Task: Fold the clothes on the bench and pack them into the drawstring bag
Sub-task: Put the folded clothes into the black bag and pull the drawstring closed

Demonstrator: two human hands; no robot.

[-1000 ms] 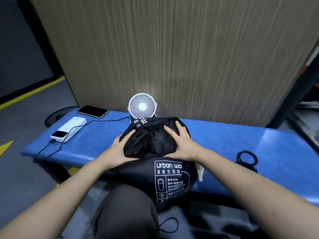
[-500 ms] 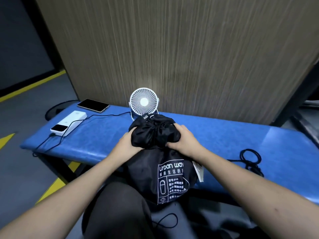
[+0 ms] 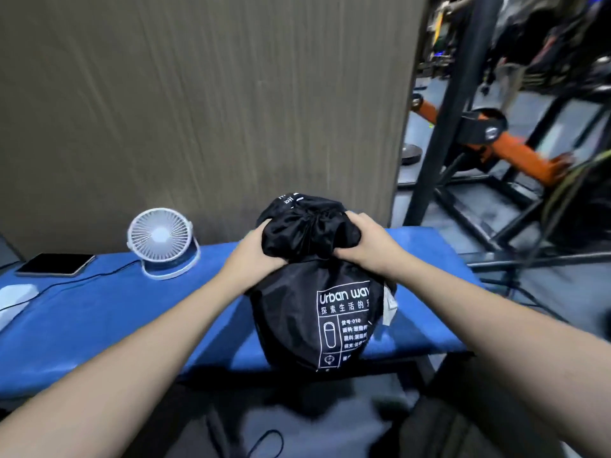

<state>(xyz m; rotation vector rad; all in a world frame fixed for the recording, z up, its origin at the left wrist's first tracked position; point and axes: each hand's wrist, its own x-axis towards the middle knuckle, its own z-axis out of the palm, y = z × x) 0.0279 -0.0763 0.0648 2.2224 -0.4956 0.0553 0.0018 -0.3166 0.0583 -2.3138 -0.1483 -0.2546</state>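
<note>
— Two hands on one bag: the left hand (image 3: 254,251) and the right hand (image 3: 367,241) both clutch the bunched top of the black drawstring bag (image 3: 317,312), fingers curled into the gathered fabric on either side.

— Where does the bag stand?

— Upright at the near edge of the blue bench (image 3: 99,325), towards its right end, its white printed label facing the camera. The neck is puckered between the two hands, and a fold of black cloth rises above them at the far side.

— Are the clothes inside?

— The bag looks full and rounded, but what fills it cannot be seen; the frame is blurred as well.

— What else is on the bench?

— A small white fan (image 3: 162,241) stands to the left of the bag, near the wood-grain panel (image 3: 198,94) behind. Further left lies a dark phone (image 3: 54,264), flat, and at the far left edge a white power bank (image 3: 15,297), partly cut off. A thin black cable (image 3: 99,276) runs along the bench from the fan towards the left.

— And on the right?

— Black metal framing and an orange bar (image 3: 515,150), well apart from the bench.
</note>
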